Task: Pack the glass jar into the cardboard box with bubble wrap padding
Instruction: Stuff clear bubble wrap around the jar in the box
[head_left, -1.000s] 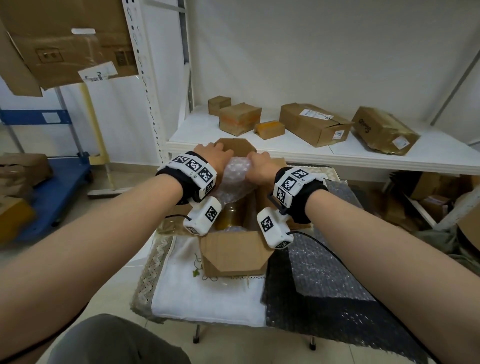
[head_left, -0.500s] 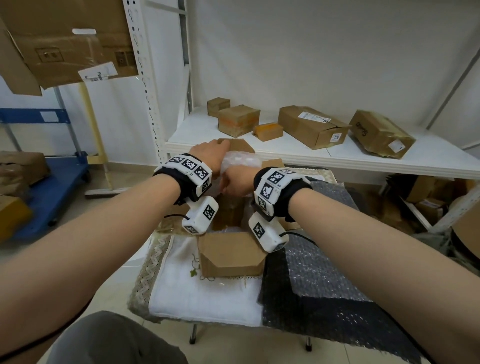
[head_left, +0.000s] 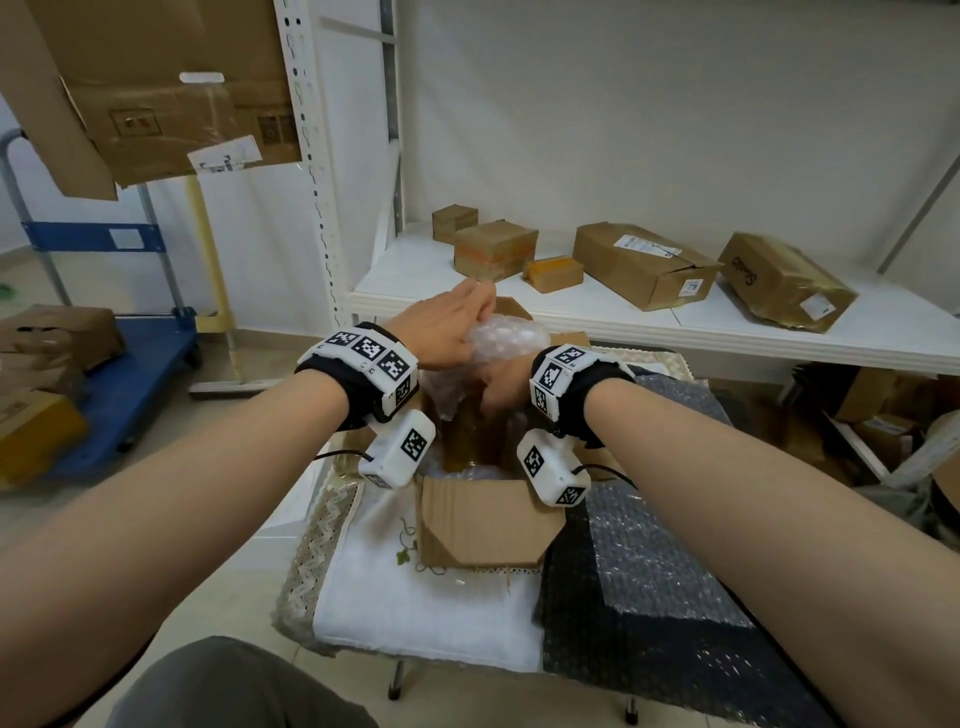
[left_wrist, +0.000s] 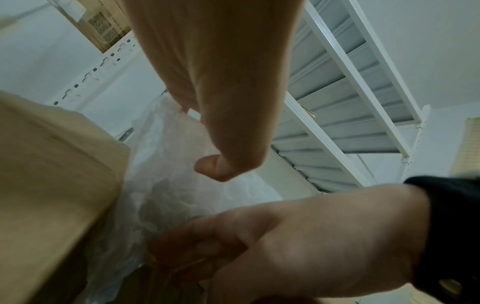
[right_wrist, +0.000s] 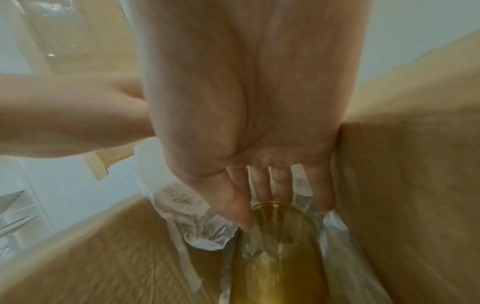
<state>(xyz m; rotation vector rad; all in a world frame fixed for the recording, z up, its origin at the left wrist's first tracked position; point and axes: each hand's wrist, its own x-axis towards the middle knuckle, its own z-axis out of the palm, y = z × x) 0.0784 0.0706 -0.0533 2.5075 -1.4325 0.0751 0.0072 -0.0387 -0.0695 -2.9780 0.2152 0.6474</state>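
Observation:
An open cardboard box (head_left: 485, 522) stands on a small table. Inside it stands an amber glass jar (head_left: 470, 441), whose side (right_wrist: 275, 253) shows in the right wrist view with clear bubble wrap (right_wrist: 200, 228) around it. The rest of the bubble wrap (head_left: 511, 338) bunches up above the box. My left hand (head_left: 470, 325) grips this bunch from above, thumb (left_wrist: 215, 168) against the wrap (left_wrist: 161, 185). My right hand (head_left: 498, 387) reaches down into the box, and its straight fingers (right_wrist: 267, 191) touch the jar's top. The jar's base is hidden.
A dark sheet of bubble wrap (head_left: 649, 545) covers the table's right side and a white cloth (head_left: 415, 613) its left. Close behind the box runs a white shelf (head_left: 675, 332) with several cardboard boxes (head_left: 644, 260). A blue cart (head_left: 130, 364) stands at the left.
My right hand has let go of the top of the wrap and gone down into the box beside the jar. My left hand stays on the bunch.

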